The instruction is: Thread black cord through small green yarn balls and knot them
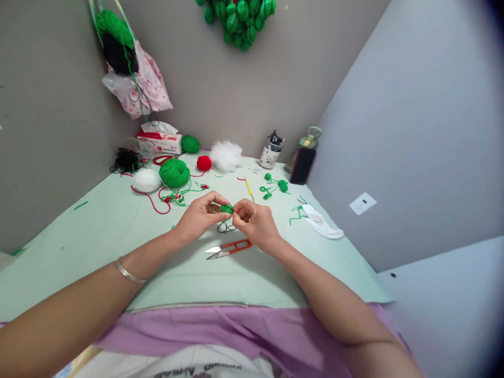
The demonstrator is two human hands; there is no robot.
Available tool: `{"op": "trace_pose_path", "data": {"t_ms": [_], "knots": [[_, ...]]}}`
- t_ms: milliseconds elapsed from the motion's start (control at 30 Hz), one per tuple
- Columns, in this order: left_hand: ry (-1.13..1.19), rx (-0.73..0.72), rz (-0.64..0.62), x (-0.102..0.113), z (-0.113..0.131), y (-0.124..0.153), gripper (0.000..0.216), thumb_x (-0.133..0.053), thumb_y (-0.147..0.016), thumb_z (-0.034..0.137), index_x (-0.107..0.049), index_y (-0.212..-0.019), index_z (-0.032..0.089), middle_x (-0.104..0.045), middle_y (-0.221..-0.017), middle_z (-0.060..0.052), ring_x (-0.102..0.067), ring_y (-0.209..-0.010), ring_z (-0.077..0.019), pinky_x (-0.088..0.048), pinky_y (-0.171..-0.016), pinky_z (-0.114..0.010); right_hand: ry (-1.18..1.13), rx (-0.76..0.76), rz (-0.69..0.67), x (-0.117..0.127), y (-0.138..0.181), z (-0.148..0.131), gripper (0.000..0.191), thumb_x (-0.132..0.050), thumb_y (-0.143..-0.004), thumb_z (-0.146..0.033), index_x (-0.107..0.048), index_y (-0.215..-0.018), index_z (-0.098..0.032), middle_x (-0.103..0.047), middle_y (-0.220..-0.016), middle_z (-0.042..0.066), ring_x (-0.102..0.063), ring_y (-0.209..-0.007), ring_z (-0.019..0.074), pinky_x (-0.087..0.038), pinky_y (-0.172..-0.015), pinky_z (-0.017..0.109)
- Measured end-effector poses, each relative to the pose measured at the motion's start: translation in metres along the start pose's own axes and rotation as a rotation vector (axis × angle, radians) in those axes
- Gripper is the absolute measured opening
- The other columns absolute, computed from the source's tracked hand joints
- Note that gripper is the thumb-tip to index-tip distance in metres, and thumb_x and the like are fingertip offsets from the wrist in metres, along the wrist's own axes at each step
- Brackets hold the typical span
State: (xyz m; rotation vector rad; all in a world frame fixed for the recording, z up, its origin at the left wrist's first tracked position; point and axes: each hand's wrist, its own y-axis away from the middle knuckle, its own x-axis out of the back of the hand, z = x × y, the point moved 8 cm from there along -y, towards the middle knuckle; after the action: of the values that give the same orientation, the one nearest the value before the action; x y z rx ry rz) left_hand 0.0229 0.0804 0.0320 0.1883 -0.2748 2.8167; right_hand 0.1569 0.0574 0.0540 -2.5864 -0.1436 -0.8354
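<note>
Between the thumb and fingers of my left hand [205, 212] is a small green crocheted ball [226, 209] with dark lines on it. My right hand [254, 220] pinches at the ball's right end; what its fingertips hold is too small to make out. Thin black loops [225, 228], apparently yarn, show just below the ball. Under my hands, orange-handled thread snips [230, 249] lie on the table, blades to the left. A yellow-handled crochet hook [249, 188] lies beyond my right hand.
Green yarn [174, 173], white yarn [146, 180], red yarn [203, 163] and white stuffing [226, 156] lie at the back. Small green pieces [282, 185], a white cloth piece [323, 223], a phone [302, 165] and a pen cup [270, 156] stand or lie to the right.
</note>
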Motion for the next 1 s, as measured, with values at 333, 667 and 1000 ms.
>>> {"op": "trace_pose_path", "data": {"t_ms": [333, 667, 1000], "knots": [[0.198, 0.029, -0.037, 0.004, -0.008, -0.004, 0.037, -0.076, -0.071, 0.033, -0.065, -0.104, 0.021, -0.062, -0.110, -0.005, -0.063, -0.093, -0.0180, -0.047, -0.087, -0.033, -0.521, -0.145, -0.056, 0.008, -0.005, 0.004, 0.017, -0.060, -0.085, -0.036, -0.054, -0.083, -0.020, -0.066, -0.062, -0.002, -0.057, -0.048, 0.0111, -0.048, -0.053, 0.025], [0.292, 0.052, 0.023, 0.009, -0.005, -0.001, 0.035, -0.077, -0.072, 0.035, -0.065, -0.102, 0.021, -0.062, -0.103, -0.002, -0.067, -0.086, -0.0171, -0.051, -0.088, -0.036, -0.660, -0.260, -0.211, -0.012, -0.001, 0.010, 0.027, -0.066, -0.081, -0.039, -0.061, -0.096, -0.017, -0.070, -0.069, 0.002, -0.067, -0.057, 0.0135, -0.051, -0.060, 0.025], [0.092, -0.033, 0.123, 0.018, 0.002, -0.001, 0.030, -0.077, -0.069, 0.035, -0.067, -0.093, 0.019, -0.066, -0.084, -0.001, -0.061, -0.076, -0.0158, -0.047, -0.072, -0.029, -0.935, -0.494, -0.281, -0.031, 0.001, 0.027, 0.031, -0.077, -0.071, -0.035, -0.067, -0.093, -0.016, -0.070, -0.068, 0.000, -0.064, -0.053, 0.0097, -0.051, -0.056, 0.020]]}}
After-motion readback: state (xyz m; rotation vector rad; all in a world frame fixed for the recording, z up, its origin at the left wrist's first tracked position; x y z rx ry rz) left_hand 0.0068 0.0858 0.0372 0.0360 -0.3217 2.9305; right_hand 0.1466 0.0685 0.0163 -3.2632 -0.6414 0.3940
